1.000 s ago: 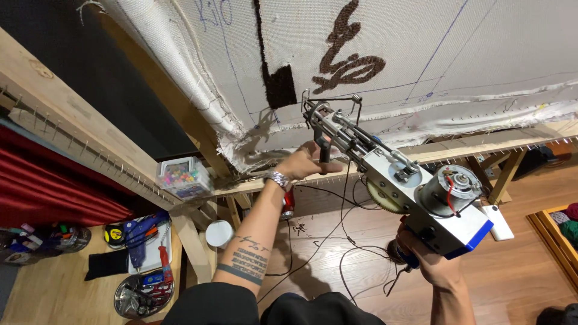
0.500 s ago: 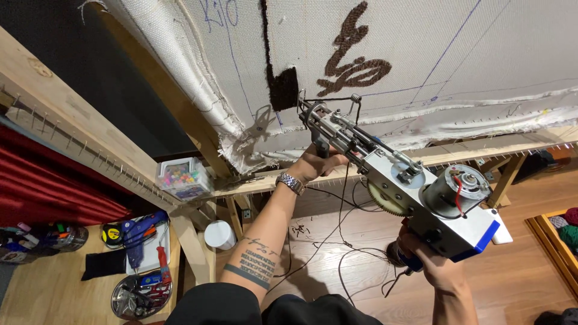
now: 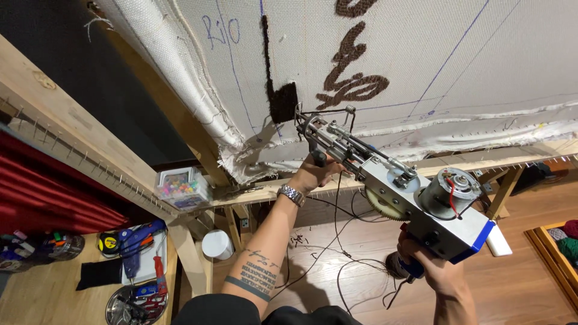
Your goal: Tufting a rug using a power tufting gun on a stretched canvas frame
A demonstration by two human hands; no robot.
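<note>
A tufting gun (image 3: 415, 204), grey metal with a blue-edged base, an exposed motor and a toothed gear, is held up against a stretched white backing cloth (image 3: 421, 66) by 2 bare hands. The left hand (image 3: 313, 173), with a metal watch at the wrist, is closed around the black front handle just behind the needle, whose tip is seen touching the cloth beside a block of dark brown tufted yarn (image 3: 283, 102). The right hand (image 3: 436, 271) is wrapped around the rear grip beneath the gun's body. More brown tufted shapes (image 3: 352, 72) and thin blue guide lines are seen on the cloth above. The cloth is stretched on a wooden frame (image 3: 78, 144) studded with small nails along its rails. A clear box of coloured bits (image 3: 180, 186) is perched on the frame's lower rail. Below, a blue glue gun (image 3: 135, 235), a white tub (image 3: 217, 244) and loose black cables (image 3: 343, 265) are seen on the wooden floor.
</note>
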